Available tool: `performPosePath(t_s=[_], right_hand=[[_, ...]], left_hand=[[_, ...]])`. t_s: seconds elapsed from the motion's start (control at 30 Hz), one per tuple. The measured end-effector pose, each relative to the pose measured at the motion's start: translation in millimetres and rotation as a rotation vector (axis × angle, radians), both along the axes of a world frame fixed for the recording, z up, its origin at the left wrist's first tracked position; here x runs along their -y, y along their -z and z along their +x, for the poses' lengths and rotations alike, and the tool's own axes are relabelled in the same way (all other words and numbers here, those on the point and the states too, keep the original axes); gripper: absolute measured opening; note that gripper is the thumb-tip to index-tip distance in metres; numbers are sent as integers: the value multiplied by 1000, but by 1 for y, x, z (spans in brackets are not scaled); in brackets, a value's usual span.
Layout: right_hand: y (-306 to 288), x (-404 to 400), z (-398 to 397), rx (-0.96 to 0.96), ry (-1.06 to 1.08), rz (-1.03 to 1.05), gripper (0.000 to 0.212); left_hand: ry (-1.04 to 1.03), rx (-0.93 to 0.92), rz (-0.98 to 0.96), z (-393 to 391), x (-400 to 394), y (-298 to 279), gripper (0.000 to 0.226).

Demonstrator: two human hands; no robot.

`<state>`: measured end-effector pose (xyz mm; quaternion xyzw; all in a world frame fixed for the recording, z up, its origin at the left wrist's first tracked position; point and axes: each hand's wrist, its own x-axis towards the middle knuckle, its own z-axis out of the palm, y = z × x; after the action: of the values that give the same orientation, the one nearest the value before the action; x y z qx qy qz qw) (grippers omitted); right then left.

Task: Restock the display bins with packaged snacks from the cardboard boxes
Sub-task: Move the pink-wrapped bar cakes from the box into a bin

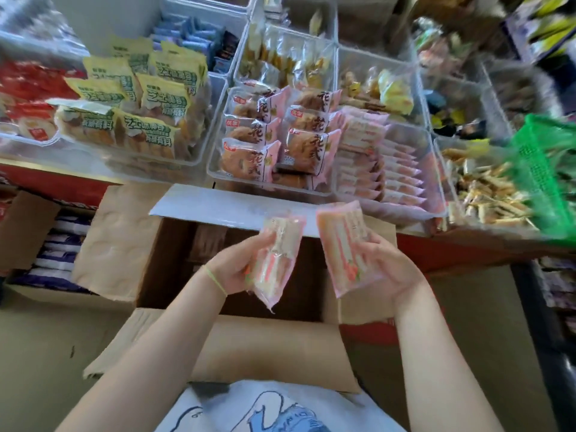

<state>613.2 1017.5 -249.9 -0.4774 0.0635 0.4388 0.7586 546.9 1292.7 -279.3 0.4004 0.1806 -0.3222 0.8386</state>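
Note:
My left hand point(232, 268) grips a pink packaged sandwich snack point(277, 260), and my right hand point(388, 269) grips a second pink packet point(346, 244). Both packets hang above an open cardboard box point(218, 244) on the floor; its inside is dark and brown packets show at the back. Just beyond the box stands a clear display bin point(436, 182) holding rows of the same pink packets point(383, 169).
Other clear bins hold flower-print cakes point(265, 135), yellow-green packets point(134, 104), red packets point(28, 101) and stick snacks point(486, 194). A green basket point(542, 176) sits at the right. Another open box point(59, 251) with blue-white packets lies at the left.

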Motion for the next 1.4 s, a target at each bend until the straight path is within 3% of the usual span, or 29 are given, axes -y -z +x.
performPosePath(t_s=[0.07, 0.1, 0.17, 0.27, 0.37, 0.53, 0.6, 0.67, 0.83, 1.0, 1.13, 1.4], right_hand=[[-10, 8, 8, -6, 145, 22, 56], [-12, 11, 14, 6, 187, -14, 48], [-18, 16, 26, 60, 148, -118, 46], [-23, 27, 47, 185, 4, -259, 41], [-21, 49, 72, 284, -17, -309, 62], [9, 68, 112, 230, 230, -437, 52], [22, 66, 126, 191, 213, -497, 32], [30, 70, 145, 183, 242, -553, 4], [42, 86, 226, 374, 370, -700, 19], [73, 64, 296, 531, 223, -745, 27], [96, 53, 314, 578, 130, -932, 26], [85, 50, 315, 632, 283, -925, 14]], left_hand=[[-96, 72, -103, 18, 20, -11, 77], [-122, 112, -155, 28, 31, -16, 79], [-123, 176, -222, 46, 55, -30, 66], [-102, 232, -161, 73, 91, -40, 40], [-205, 141, -59, 106, 122, -37, 50], [-485, 19, -176, 152, 163, -28, 64], [-490, 13, -177, 166, 178, -17, 71], [-492, -3, -152, 179, 188, -7, 61], [-531, -63, 116, 197, 186, 15, 49], [-528, -156, 282, 203, 180, 30, 27], [-523, -182, 293, 205, 177, 37, 33], [-500, -167, 303, 209, 180, 37, 33]])
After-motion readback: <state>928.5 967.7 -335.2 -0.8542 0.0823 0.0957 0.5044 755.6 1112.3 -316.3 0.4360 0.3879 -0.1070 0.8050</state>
